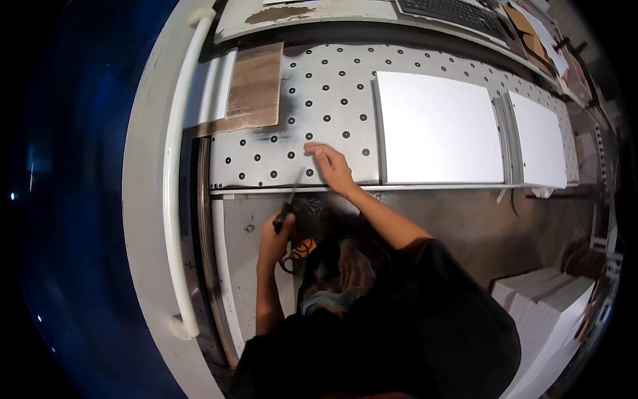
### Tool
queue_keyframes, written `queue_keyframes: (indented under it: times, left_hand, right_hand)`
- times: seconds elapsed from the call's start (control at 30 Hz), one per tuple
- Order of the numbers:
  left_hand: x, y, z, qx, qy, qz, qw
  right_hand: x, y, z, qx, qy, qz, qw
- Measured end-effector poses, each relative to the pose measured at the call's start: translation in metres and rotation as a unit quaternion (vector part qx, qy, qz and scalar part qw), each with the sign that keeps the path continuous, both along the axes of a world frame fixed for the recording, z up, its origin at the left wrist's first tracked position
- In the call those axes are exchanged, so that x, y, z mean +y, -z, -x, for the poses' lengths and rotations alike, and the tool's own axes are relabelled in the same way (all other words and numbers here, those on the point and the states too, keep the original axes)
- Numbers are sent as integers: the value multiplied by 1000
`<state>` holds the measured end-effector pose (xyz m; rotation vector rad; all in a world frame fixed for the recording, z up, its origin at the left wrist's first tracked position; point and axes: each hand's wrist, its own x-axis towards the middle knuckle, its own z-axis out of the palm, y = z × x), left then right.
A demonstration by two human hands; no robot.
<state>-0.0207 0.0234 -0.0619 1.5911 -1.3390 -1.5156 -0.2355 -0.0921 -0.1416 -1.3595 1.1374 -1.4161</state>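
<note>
My left hand (274, 243) is closed round the black handle of a thin-bladed tool (284, 217). Its narrow metal shaft, blurred, points up toward the near edge of the table; whether it is a knife or a screwdriver I cannot tell. Over the pale table top (325, 120), dotted with black-ringed holes, my right hand (332, 166) reaches with its fingers bent to the left and the thumb apart. Nothing shows in that hand. A stack of white sheets or boards (438, 130) lies to its right, apart from it.
Another white stack (537, 139) lies further right. A brown board (256, 90) is at the table's far left, beside a white rail (174, 179). A keyboard (458, 16) sits on the far shelf. More stacked boards (541, 312) stand low at right.
</note>
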Motion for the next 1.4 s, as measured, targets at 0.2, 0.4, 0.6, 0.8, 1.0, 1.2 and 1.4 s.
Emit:
queue_keyframes:
  times: [0.2, 0.4, 0.6, 0.8, 1.0, 1.2, 1.4]
  left_hand:
    - [19, -3, -6, 129, 131, -82, 980]
    - [3, -36, 10, 163, 200, -67, 964]
    - [4, -29, 28, 159, 218, -68, 960]
    - [4, -40, 48, 160, 154, -48, 974]
    - [-6, -46, 64, 141, 151, -73, 976]
    - [-13, -66, 99, 116, 207, -101, 966]
    - [-16, -59, 100, 150, 321, -133, 926]
  right_hand:
    - [-13, 14, 15, -287, -46, -129, 948]
    - [-8, 13, 11, -179, -109, -133, 969]
    - [-6, 8, 16, -174, -114, -135, 969]
    - [-3, 2, 12, -115, -110, -141, 977]
    - [-1, 5, 12, -91, -120, -123, 981]
    - [1, 6, 14, -89, -118, -104, 984]
    - [1, 7, 14, -77, -119, -99, 985]
